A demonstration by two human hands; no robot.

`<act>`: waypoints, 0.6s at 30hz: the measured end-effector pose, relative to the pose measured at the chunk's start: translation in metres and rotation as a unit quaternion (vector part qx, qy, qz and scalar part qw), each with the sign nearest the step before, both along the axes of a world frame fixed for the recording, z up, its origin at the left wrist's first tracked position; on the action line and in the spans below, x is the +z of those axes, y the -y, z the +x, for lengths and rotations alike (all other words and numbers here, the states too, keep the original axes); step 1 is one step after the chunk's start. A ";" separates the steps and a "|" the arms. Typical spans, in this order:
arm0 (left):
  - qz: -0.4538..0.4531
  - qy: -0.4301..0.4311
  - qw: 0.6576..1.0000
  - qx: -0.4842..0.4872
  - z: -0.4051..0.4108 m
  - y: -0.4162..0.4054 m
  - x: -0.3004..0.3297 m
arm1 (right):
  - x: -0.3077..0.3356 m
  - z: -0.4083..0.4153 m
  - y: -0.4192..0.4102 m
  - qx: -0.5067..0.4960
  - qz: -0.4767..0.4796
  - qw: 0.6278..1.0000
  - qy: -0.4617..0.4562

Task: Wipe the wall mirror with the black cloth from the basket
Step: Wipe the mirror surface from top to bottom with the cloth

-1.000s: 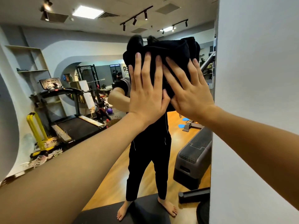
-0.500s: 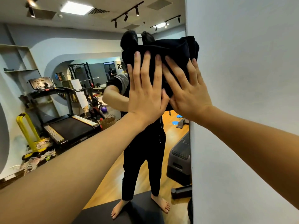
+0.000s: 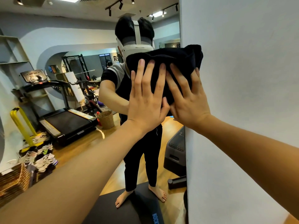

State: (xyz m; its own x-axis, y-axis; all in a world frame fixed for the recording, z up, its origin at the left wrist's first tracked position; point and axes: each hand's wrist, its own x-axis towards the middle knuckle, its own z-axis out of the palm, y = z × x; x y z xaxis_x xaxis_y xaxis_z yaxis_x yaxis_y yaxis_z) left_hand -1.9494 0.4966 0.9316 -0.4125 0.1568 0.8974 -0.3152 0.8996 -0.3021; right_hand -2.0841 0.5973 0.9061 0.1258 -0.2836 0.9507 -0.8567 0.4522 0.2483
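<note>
Black cloth [image 3: 169, 62]: soft, bunched, judged light; pressed flat against wall mirror [image 3: 80, 46] near right edge by left hand [image 3: 145, 101] and right hand [image 3: 187, 101], fingers [image 3: 142, 75] straight, spread.

White wall [image 3: 242, 110] at 3 o'clock. Wood floor [image 3: 84, 143], treadmill [image 3: 64, 120] at 9 o'clock, shoes pile [image 3: 40, 156] at 8, woven bin [image 3: 106, 118] centre, ceiling track lights [image 3: 119, 4] at 12.

Black cloth [image 3: 169, 62] – soft, thick, matt, kinda fleecy folds. Wall mirror [image 3: 77, 46] – smooth glossy glass, clean reflection. Wall [image 3: 242, 78] beside it – matt painted plaster, faint grain. Reflected floor [image 3: 77, 147] – glossy wood planks. Basket [image 3: 106, 118] – woven wicker, rough. Treadmill [image 3: 64, 120] deck matt black; mat [image 3: 113, 210] underfoot matt too.
</note>
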 end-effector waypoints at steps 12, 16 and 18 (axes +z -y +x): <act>-0.037 0.057 0.998 0.020 0.009 0.008 -0.032 | -0.039 0.018 -0.001 -0.022 0.068 0.995 0.062; -0.048 0.075 0.996 0.024 0.016 0.014 -0.031 | -0.042 0.029 0.004 -0.040 0.088 0.991 0.087; -0.054 0.081 0.995 0.025 0.020 0.021 -0.031 | -0.043 0.034 0.008 -0.042 0.071 0.993 0.084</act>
